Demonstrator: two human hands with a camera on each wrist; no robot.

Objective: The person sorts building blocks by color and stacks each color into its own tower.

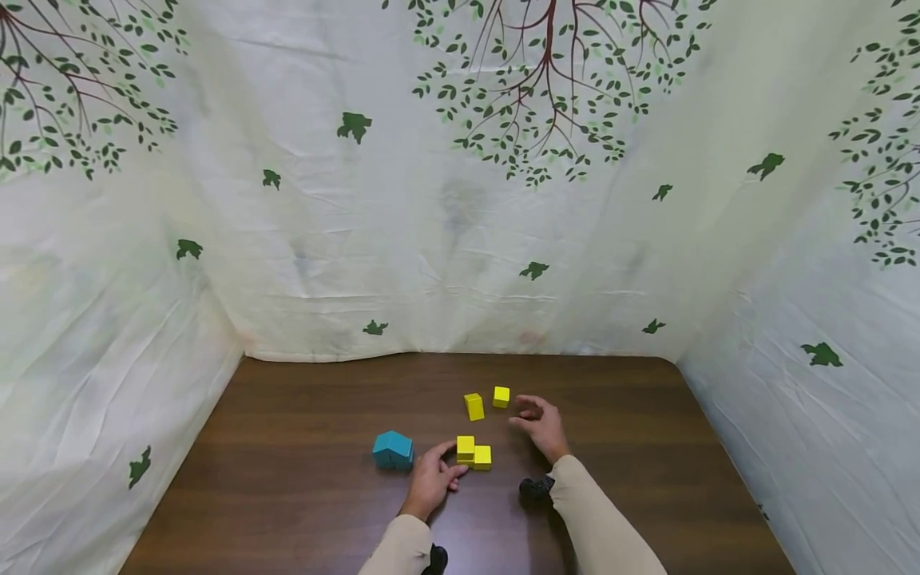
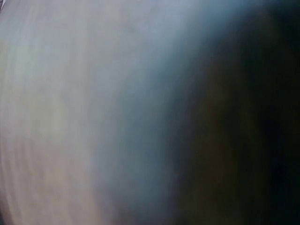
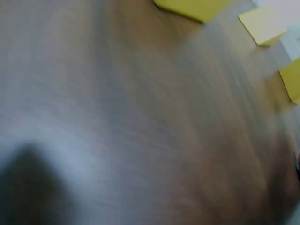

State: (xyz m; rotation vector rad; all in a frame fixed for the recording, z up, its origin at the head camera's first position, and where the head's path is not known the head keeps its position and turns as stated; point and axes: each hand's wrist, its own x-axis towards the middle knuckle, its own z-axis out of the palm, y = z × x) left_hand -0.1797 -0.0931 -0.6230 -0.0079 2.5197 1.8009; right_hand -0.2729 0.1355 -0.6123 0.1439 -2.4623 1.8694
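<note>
My left hand [image 1: 429, 481] is beside a small group of yellow blocks, its index finger and thumb reaching to their left side. One yellow block [image 1: 465, 447] sits on top there, and another yellow block [image 1: 482, 458] is on the table at its right. Farther back, my right hand [image 1: 544, 429] hovers with loosely bent fingers, just right of a yellow cube [image 1: 501, 397]; nothing shows in its grasp. A taller yellow block [image 1: 474, 406] stands left of that cube. The right wrist view shows parts of yellow blocks [image 3: 262, 26]. The left wrist view is a blur.
A blue block with a peaked top [image 1: 393, 450] stands left of my left hand. Everything is on a brown wooden table [image 1: 302, 415]. White cloth [image 1: 309, 263] printed with leaves and branches hangs behind and along both sides.
</note>
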